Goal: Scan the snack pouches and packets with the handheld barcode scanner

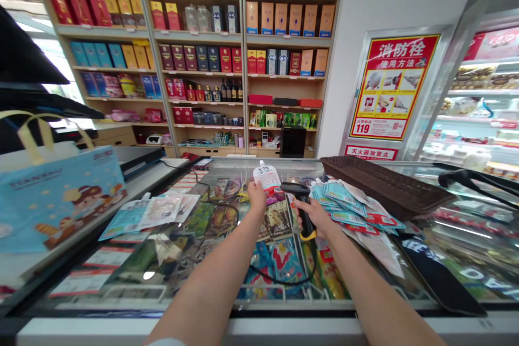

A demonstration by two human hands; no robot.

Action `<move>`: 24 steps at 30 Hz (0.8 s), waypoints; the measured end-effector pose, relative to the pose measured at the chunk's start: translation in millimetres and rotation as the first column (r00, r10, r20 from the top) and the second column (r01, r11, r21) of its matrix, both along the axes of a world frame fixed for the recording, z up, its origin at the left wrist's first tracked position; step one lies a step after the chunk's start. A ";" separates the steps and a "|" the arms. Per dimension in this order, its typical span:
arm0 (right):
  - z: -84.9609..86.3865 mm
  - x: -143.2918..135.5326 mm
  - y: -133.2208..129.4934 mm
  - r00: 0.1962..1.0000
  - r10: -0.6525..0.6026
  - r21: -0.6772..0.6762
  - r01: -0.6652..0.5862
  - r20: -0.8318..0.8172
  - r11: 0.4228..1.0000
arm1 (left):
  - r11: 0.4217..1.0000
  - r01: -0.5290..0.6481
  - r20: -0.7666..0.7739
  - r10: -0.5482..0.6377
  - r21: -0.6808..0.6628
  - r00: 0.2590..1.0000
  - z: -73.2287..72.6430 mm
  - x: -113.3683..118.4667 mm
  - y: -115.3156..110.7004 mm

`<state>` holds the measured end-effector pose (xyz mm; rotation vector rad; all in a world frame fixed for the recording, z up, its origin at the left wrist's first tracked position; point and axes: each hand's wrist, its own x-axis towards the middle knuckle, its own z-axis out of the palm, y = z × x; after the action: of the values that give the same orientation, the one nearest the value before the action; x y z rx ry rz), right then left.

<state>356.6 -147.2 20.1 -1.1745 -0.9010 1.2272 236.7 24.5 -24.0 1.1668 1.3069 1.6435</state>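
My left hand (256,194) grips a white and red spouted pouch (267,176) upright above the glass top of a chest freezer (190,281). Just right of it, my right hand (314,215) is wrapped round the handle of a black barcode scanner (305,208), whose head points toward the pouch. The scanner's cable loops down over the glass. A heap of blue, white and red spouted pouches (344,200) lies right of my right hand. To the left, a few more pouches (133,216) lie flat on the glass.
A brown woven basket (377,184) sits behind the pouch heap. A blue paper bag (60,194) stands at the left beside a dark flat device (140,159). A black strip (441,275) lies at the right. Shelves (203,73) with boxed goods line the back wall.
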 end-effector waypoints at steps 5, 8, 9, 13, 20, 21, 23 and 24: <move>7.3 -28.2 11.9 0.998 0.040 0.036 -0.039 -0.038 0.999 | 0.998 -0.015 -0.060 0.019 0.059 0.998 21.9 -62.1 -1.2; 10.5 -56.9 20.6 0.995 0.082 0.039 -0.080 -0.062 0.996 | 0.994 -0.054 -0.086 0.062 0.096 0.994 30.6 -109.1 -1.3; 11.2 -68.4 23.6 0.993 0.095 0.041 -0.092 -0.067 0.995 | 0.992 -0.074 -0.094 0.084 0.106 0.992 32.4 -125.4 -1.2; 12.3 -119.1 36.1 0.984 0.171 0.039 -0.169 -0.055 0.985 | 0.981 -0.157 -0.133 0.172 0.114 0.976 36.0 -191.3 -1.9; 9.8 -202.8 54.4 0.939 0.340 0.079 -0.337 -0.040 0.938 | 0.955 -0.284 -0.287 0.295 0.083 0.911 30.7 -298.7 -12.0; 9.4 -213.1 56.2 0.934 0.356 0.080 -0.353 -0.038 0.932 | 0.954 -0.291 -0.330 0.297 0.068 0.896 28.9 -313.2 -14.0; 8.4 -231.8 59.4 0.923 0.385 0.067 -0.383 -0.027 0.922 | 0.951 -0.305 -0.421 0.295 0.046 0.858 25.3 -340.8 -18.2; 7.7 -239.9 61.0 0.917 0.398 0.058 -0.397 -0.020 0.916 | 0.950 -0.311 -0.467 0.293 0.040 0.834 23.8 -353.2 -20.5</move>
<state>116.7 -86.2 27.8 -0.9520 -1.1806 1.5326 -116.5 4.0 -0.2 1.4523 1.9043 1.5946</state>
